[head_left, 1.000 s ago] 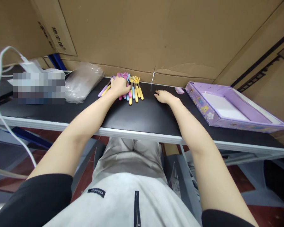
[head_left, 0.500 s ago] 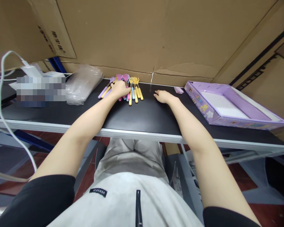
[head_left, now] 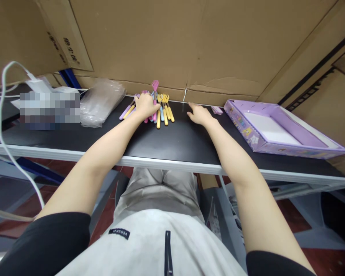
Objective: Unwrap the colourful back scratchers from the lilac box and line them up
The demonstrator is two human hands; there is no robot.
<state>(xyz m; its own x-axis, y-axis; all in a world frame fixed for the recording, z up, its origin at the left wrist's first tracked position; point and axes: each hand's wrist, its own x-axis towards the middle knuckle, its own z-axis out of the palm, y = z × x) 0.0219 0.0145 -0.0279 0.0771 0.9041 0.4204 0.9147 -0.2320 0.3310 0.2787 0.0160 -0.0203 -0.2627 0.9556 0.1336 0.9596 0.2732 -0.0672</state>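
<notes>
On my head-camera feed, the black table (head_left: 172, 143) runs across the view, its pale front edge passing over the person's lap. Near the rear edge, left of the middle, lies a cluster of small fork-headed tools (head_left: 158, 119) — heads toward the rear edge, handles toward the front, in purple, yellow, blue and pink. The left hand (head_left: 144, 106) lies over this cluster, and I see its thumb and fingers closed about the handle of a pink tool (head_left: 155, 85), whose head stands higher than the others, in front of the cardboard wall (head_left: 166, 42). The grip beneath the palm is hidden from me. The right hand (head_left: 200, 114) is well apart from the cluster, nearer the rear edge than the front; its fingers are loosely spread and grasp nothing that I can see. Just beyond it, by the rear edge, lies a small pink card (head_left: 217, 110). The right end carries a shallow purple box (head_left: 244, 127) — open side up, interior partly white. Toward the left end, clear plastic bags (head_left: 102, 103) lie near a white cable (head_left: 0, 111).
</notes>
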